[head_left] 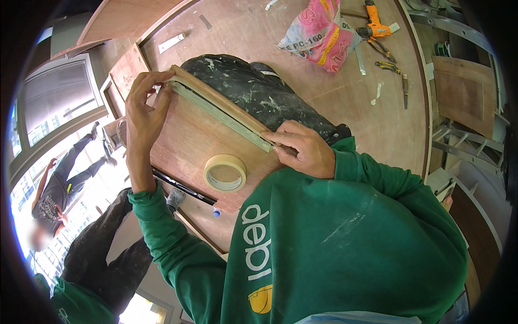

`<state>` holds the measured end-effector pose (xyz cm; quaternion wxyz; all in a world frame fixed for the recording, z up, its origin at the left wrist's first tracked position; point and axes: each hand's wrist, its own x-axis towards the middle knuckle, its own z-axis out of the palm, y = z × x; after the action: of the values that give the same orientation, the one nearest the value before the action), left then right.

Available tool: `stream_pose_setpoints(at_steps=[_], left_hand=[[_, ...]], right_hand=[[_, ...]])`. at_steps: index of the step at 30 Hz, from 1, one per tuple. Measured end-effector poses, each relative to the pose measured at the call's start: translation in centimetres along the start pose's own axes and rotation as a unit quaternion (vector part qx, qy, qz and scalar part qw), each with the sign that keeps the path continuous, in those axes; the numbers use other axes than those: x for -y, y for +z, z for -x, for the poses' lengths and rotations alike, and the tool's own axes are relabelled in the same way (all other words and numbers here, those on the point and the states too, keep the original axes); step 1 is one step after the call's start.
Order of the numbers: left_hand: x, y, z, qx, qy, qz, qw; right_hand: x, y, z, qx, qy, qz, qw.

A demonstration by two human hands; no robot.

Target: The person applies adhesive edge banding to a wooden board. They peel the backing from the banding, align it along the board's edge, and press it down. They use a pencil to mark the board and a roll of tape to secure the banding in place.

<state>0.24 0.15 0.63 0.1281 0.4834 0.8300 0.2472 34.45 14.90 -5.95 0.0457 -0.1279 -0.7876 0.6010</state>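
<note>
A wooden board (189, 132) with a raised edge lies across my lap. A pale greenish strip of tape (218, 115) runs beside that edge, with a thin dark line between them; whether this is a gap or a strip, I cannot tell. At the board's far left corner, my left hand (145, 102) pinches one end of the tape, fingertips at the wood edge. My right hand (303, 147) is closed at the tape's other end, thumb and index finger together. A roll of masking tape (225, 173) rests on the board between my forearms.
A black tube-like tool (183, 186) lies by the board's near left edge. Across the wooden surface are a pink plastic bag (318, 38), an orange power drill (374, 24), pliers (381, 49) and a yellow cutter (387, 67). Other people are at the left.
</note>
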Motion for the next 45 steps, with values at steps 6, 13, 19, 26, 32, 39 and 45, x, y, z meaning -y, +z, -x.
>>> stream_pose_setpoints(at_steps=[6, 13, 19, 26, 32, 39, 45], left_hand=[[-4.6, 0.2, -0.1, 0.01, 0.129, -0.155, 0.979], [-7.4, 1.4, 0.3, 0.139, 0.188, -0.177, 0.956], [-9.0, 3.8, 0.8, 0.188, 0.219, -0.158, 0.944], [-11.4, 5.7, 2.7, 0.253, 0.203, -0.104, 0.94], [-13.4, 6.0, 6.0, 0.044, 0.171, 0.004, 0.984], [-16.3, 12.1, 15.1, -0.063, -0.108, 0.092, 0.988], [-17.8, 15.6, 15.6, -0.18, -0.131, 0.0, 0.975]], right_hand=[[0.3, -0.3, 0.0, 0.013, 0.014, -0.017, 1.0], [-0.1, -0.3, -0.1, 0.007, 0.0, -0.018, 1.0], [-0.6, 0.0, 0.0, -0.001, -0.012, -0.009, 1.0], [-0.4, -0.3, 0.0, 0.016, -0.002, -0.01, 1.0], [-0.2, -0.7, 0.3, 0.008, 0.01, -0.034, 0.999], [-1.1, -1.4, 1.1, 0.022, -0.005, -0.014, 1.0], [-1.2, -1.4, 1.2, 0.003, -0.046, 0.055, 0.997]])
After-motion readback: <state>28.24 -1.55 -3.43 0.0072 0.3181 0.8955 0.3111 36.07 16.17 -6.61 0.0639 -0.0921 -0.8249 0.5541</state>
